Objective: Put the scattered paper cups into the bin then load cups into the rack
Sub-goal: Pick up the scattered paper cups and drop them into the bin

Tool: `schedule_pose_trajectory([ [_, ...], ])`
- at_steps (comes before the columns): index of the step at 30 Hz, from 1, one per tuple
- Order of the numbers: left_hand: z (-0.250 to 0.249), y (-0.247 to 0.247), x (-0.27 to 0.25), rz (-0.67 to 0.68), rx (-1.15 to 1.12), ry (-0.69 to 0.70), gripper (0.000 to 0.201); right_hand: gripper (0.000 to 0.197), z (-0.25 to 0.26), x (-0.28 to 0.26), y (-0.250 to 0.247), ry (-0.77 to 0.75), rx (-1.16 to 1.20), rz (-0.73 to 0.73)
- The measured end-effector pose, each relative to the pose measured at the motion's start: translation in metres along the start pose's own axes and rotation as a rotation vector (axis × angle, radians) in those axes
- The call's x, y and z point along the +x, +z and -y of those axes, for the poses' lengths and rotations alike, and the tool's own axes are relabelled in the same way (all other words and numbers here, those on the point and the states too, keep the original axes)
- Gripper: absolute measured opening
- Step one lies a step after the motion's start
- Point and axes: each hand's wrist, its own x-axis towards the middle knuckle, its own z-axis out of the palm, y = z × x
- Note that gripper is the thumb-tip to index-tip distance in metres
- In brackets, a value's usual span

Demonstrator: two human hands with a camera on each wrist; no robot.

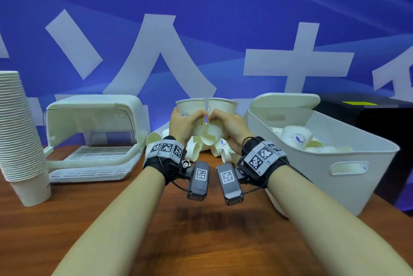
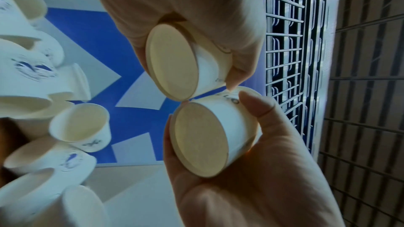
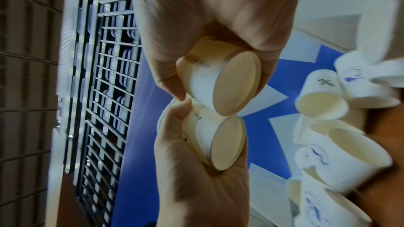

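Note:
I hold two white paper cups upright, side by side and touching, above a pile of scattered paper cups (image 1: 209, 146) at the table's back middle. My left hand (image 1: 186, 122) grips the left cup (image 1: 191, 105); my right hand (image 1: 225, 124) grips the right cup (image 1: 223, 105). In the left wrist view my left hand (image 2: 207, 15) wraps its cup (image 2: 174, 65) from above, beside the right hand's cup (image 2: 201, 139). The right wrist view shows my right hand (image 3: 218, 23) round its cup (image 3: 236, 82), over the left hand's cup (image 3: 227, 142). The white bin (image 1: 335, 177) on the right holds several cups.
A white cup rack (image 1: 93, 159) with a raised hood stands at the left. At the far left a tall stack of paper cups (image 1: 20, 132) rises from the wooden table (image 1: 201, 242). A blue banner wall is behind everything.

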Motion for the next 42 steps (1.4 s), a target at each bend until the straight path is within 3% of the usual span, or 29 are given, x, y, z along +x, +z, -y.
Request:
schedule_pose_trajectory([
  [2,-0.011,0.011,0.000,0.037,-0.032,0.009,0.073,0.021,0.014,-0.003,-0.005,-0.015,0.005,-0.013],
  [5,-0.024,0.030,0.001,0.084,-0.062,-0.002,0.071,0.009,0.035,-0.009,-0.016,-0.052,0.001,-0.046],
  [8,-0.034,0.051,0.001,0.118,-0.062,-0.023,0.078,0.010,0.051,-0.009,-0.029,-0.101,-0.045,-0.121],
  [10,-0.038,0.067,-0.001,0.134,-0.056,-0.061,0.085,0.018,0.057,-0.009,-0.041,-0.117,-0.078,-0.171],
  [13,-0.037,0.089,-0.003,0.186,-0.042,-0.127,0.072,0.027,0.065,-0.010,-0.061,-0.106,-0.105,-0.258],
  [17,-0.034,0.117,-0.012,0.236,0.063,-0.103,0.061,0.072,0.075,-0.015,-0.086,-0.036,-0.088,-0.319],
  [19,-0.031,0.128,-0.017,0.272,0.111,-0.076,0.065,0.080,0.075,-0.016,-0.098,-0.023,-0.083,-0.334],
  [21,-0.028,0.137,-0.022,0.322,0.123,-0.067,0.070,0.070,0.076,-0.019,-0.108,-0.001,-0.086,-0.359],
  [24,-0.023,0.149,-0.028,0.341,0.155,-0.042,0.074,0.029,0.077,-0.021,-0.123,-0.015,-0.112,-0.411],
  [26,-0.024,0.157,-0.035,0.361,0.205,-0.030,0.086,0.021,0.078,-0.021,-0.133,-0.016,-0.145,-0.426],
  [30,-0.006,0.179,-0.031,0.405,0.393,-0.013,0.104,0.039,0.076,-0.022,-0.152,0.043,-0.205,-0.436],
  [32,-0.013,0.179,-0.043,0.436,0.441,-0.016,0.108,0.037,0.076,-0.022,-0.160,0.065,-0.246,-0.436],
  [36,-0.006,0.185,-0.043,0.457,0.524,0.026,0.084,0.022,0.076,-0.022,-0.174,0.128,-0.330,-0.461],
  [42,0.008,0.193,-0.037,0.513,0.776,0.106,0.060,0.036,0.064,-0.019,-0.190,0.261,-0.400,-0.486],
])
